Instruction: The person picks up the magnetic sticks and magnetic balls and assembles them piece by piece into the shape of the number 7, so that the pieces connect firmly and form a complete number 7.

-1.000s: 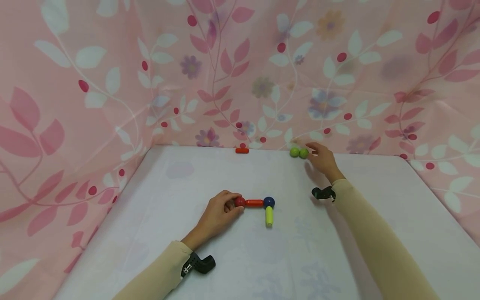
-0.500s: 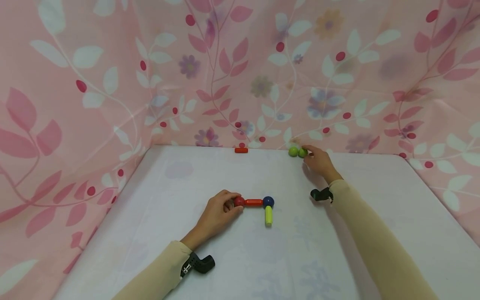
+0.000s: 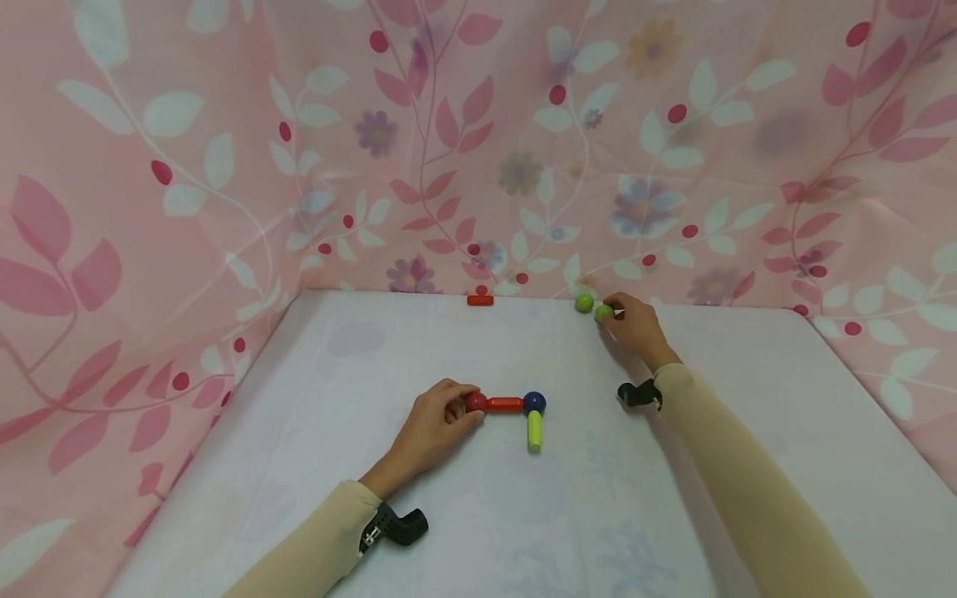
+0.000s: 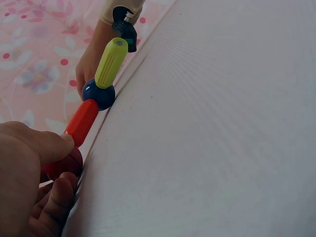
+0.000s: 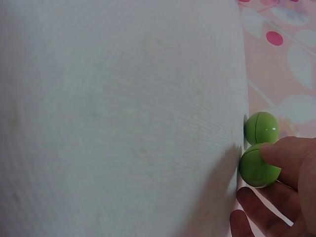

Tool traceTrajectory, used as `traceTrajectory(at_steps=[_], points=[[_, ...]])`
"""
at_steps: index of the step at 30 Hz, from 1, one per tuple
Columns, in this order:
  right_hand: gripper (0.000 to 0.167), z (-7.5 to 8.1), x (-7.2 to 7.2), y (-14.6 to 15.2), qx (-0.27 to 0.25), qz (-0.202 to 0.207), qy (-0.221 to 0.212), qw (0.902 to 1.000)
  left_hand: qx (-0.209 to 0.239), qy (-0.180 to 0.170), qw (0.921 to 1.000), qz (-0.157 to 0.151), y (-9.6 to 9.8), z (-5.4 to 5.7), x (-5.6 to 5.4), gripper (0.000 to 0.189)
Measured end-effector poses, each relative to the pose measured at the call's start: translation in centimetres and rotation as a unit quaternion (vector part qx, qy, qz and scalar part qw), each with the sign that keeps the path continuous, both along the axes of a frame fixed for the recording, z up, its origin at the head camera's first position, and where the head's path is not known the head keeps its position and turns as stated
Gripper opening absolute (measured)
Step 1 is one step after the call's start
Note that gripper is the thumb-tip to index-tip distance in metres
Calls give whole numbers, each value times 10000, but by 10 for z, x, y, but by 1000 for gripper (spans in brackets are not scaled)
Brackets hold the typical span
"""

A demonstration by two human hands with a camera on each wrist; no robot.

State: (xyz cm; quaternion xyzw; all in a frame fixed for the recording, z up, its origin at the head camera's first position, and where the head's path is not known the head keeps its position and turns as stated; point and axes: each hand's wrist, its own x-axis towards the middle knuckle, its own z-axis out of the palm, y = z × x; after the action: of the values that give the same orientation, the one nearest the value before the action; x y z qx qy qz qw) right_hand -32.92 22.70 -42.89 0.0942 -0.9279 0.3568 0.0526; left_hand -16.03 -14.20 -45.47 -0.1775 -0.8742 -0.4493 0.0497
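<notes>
My left hand (image 3: 431, 429) grips a red ball (image 4: 70, 165) between thumb and fingers. Joined to that ball in a line are a red rod (image 3: 506, 404) and a dark blue ball (image 3: 534, 403). From the blue ball a yellow-green rod (image 3: 534, 432) points toward the near side, its far end free. At the back of the table my right hand (image 3: 635, 330) pinches a green ball (image 5: 258, 167) between thumb and fingers. A second green ball (image 3: 584, 302) sits just behind and to the left of it, near the table's back edge.
Another red rod (image 3: 480, 301) lies at the back edge of the white table (image 3: 359, 515). A pink floral cloth (image 3: 449, 149) hangs right behind that edge and along the sides. Both wrists carry small black cameras.
My right hand has closed on the right-hand green ball and drawn it slightly toward the near side, away from the other green ball. The left hand has stayed on the red ball.
</notes>
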Motion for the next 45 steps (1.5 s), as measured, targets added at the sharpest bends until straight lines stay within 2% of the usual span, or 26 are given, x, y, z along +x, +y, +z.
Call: traceTrajectory(at_steps=[9, 20, 27, 45], points=[[36, -1, 0, 0, -155, -153, 5, 9998, -47, 13, 10000, 18, 0, 0, 1, 33], [37, 1, 13, -13, -483, -509, 252, 9972, 37, 91, 10000, -1, -2, 0, 0, 33], [35, 2, 21, -18, -640, -582, 384, 9955, 63, 88, 9999, -27, -1, -1, -1, 33], [36, 7, 44, -25, -1082, -756, 41, 9912, 29, 83, 10000, 0, 0, -1, 1, 32]])
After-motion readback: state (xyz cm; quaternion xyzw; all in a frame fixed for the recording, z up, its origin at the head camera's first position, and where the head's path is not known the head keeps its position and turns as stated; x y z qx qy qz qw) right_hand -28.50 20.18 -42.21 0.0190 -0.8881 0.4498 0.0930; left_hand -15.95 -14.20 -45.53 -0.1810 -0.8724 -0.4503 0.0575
